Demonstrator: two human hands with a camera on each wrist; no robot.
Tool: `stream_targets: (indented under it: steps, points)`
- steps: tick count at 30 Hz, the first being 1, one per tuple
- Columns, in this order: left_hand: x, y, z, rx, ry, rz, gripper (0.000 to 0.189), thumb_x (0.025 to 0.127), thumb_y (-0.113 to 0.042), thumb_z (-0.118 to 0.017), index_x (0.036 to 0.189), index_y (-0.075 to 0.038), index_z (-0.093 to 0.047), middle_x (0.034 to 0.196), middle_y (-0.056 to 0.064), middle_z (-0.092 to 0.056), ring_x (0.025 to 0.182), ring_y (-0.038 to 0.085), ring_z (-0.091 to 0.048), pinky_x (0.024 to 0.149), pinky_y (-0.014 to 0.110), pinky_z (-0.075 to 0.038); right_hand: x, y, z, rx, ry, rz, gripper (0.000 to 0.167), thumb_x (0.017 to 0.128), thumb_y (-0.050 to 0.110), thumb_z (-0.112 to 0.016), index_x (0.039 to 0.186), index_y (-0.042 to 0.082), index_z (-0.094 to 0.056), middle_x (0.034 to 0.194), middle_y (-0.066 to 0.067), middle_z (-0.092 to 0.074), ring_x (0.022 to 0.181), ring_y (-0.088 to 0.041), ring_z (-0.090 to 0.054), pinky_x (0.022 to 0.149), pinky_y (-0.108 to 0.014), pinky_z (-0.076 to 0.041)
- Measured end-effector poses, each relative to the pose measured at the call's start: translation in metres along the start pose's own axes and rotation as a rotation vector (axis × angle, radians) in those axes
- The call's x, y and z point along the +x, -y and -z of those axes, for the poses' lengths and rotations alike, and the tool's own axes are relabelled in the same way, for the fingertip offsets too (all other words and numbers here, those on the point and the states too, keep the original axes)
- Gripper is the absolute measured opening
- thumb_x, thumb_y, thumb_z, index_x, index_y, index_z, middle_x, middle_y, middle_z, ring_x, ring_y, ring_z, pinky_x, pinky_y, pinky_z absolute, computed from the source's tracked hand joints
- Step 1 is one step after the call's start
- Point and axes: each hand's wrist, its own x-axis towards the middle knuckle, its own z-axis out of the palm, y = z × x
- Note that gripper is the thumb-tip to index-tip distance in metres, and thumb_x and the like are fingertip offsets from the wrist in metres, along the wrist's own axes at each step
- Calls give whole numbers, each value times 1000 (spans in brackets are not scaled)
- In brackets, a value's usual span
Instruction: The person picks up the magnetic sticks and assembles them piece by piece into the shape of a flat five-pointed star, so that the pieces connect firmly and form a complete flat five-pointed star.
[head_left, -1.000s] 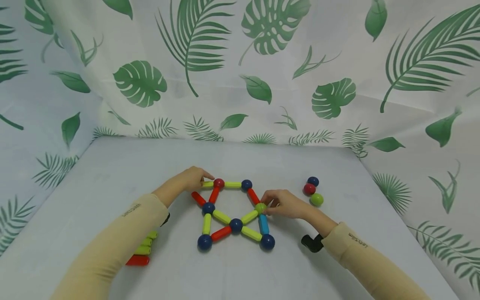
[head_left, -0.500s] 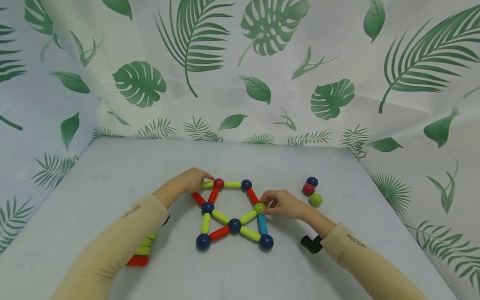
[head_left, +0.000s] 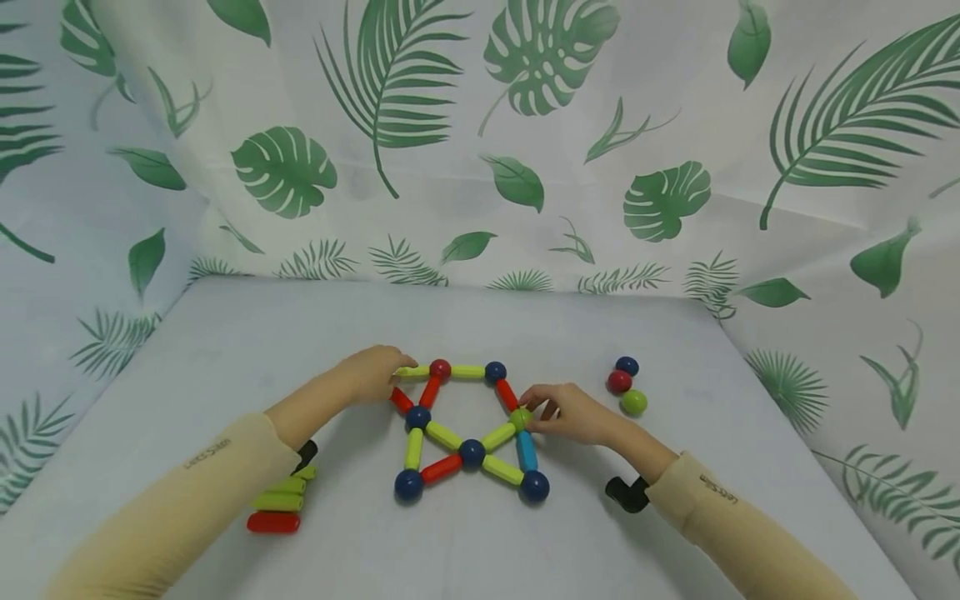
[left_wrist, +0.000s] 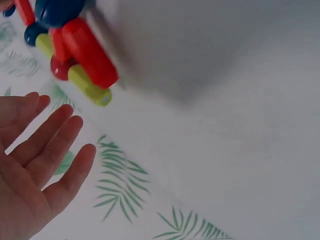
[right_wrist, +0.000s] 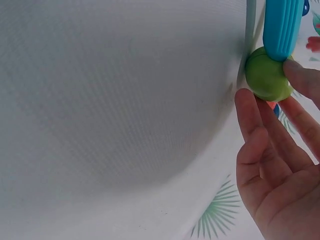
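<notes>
A flat frame of magnetic rods and balls lies on the table, with a dark blue ball (head_left: 472, 453) at its middle. My right hand (head_left: 573, 412) pinches the green ball (right_wrist: 265, 75) at the frame's right side, where a blue rod (right_wrist: 282, 27) joins it. At the upper left, my left hand (head_left: 373, 375) hovers beside two loose rod ends, its fingers spread and holding nothing in the left wrist view. Those ends belong to a yellow-green rod (left_wrist: 90, 86) from the red ball (head_left: 440, 369) and a red rod (left_wrist: 91, 52) from a dark blue ball (head_left: 418, 418).
Spare yellow-green rods (head_left: 279, 502) and a red rod (head_left: 273, 522) lie near my left forearm, partly hidden. To the right sit three loose balls: blue (head_left: 627, 366), red (head_left: 619, 382) and green (head_left: 633, 402). Leaf-printed cloth (head_left: 465, 192) hangs behind the table.
My left hand has drawn back to the left from the yellow-green rod, baring more of the spare rods. My right hand stays at the green ball, and the frame keeps its shape.
</notes>
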Motion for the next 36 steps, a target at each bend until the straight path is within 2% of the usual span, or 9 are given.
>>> stream_targets:
  steps: [5, 11, 15, 19, 22, 25, 28, 32, 36]
  points:
    - [-8, 3, -11, 58, -10, -7, 35, 87, -1, -55, 121, 1, -57, 124, 17, -54, 117, 31, -48, 97, 43, -38, 1, 1, -1, -10, 1, 9, 31, 84, 17, -66, 113, 7, -59, 105, -6, -63, 81, -14, -58, 69, -21, -49]
    - [-4, 9, -17, 40, -17, 6, 34, 85, 0, -57, 119, 1, -58, 122, 17, -54, 115, 31, -49, 96, 43, -38, 1, -1, -2, -6, 5, -8, 31, 84, 17, -67, 112, 9, -60, 105, -5, -62, 82, -14, -58, 69, -21, -49]
    - [-7, 6, -19, 61, -48, 13, 35, 84, -3, -60, 119, 0, -59, 119, 17, -54, 109, 30, -52, 92, 43, -42, 1, 0, -3, -4, -3, -24, 30, 84, 18, -67, 112, 10, -60, 105, -5, -62, 82, -14, -57, 68, -21, -49]
    - [-19, -9, -25, 98, -68, -58, 32, 82, -7, -64, 114, -2, -61, 111, 16, -56, 98, 27, -56, 84, 40, -48, -1, -1, -3, 3, -8, -26, 28, 84, 18, -67, 110, 12, -61, 103, -3, -62, 79, -12, -57, 67, -22, -49]
    - [-34, -25, -31, 77, -54, -109, 37, 81, -15, -68, 115, -2, -60, 110, 16, -55, 93, 25, -56, 81, 38, -49, -4, 0, -3, 4, -11, -20, 26, 83, 17, -67, 108, 12, -62, 101, -2, -62, 78, -12, -56, 66, -22, -49]
    - [-49, -40, -37, 46, -27, -89, 55, 77, -32, -72, 120, -3, -55, 114, 16, -53, 94, 25, -56, 83, 39, -48, -6, 2, -4, -6, -17, -13, 25, 83, 16, -68, 107, 13, -62, 100, 0, -62, 76, -11, -56, 66, -22, -50]
    - [-60, -49, -42, 24, 22, -43, 77, 68, -45, -77, 127, -3, -49, 119, 16, -52, 97, 25, -56, 85, 41, -48, -8, 4, -5, -25, -21, -7, 24, 82, 16, -68, 106, 13, -63, 98, 1, -62, 75, -10, -56, 65, -22, -50]
    - [-67, -53, -46, 3, 84, -23, 77, 64, -36, -82, 124, -4, -47, 107, 12, -58, 90, 22, -57, 81, 38, -49, -12, 8, -6, -44, -15, -5, 23, 82, 15, -68, 105, 12, -63, 96, 1, -62, 75, -11, -56, 64, -21, -50]
    - [-68, -48, -46, -3, 80, -26, 54, 67, -21, -81, 110, -6, -51, 84, 2, -54, 76, 16, -52, 72, 32, -48, -16, 13, -8, -66, 1, -4, 21, 81, 15, -69, 102, 12, -63, 93, 3, -63, 75, -9, -57, 65, -20, -49]
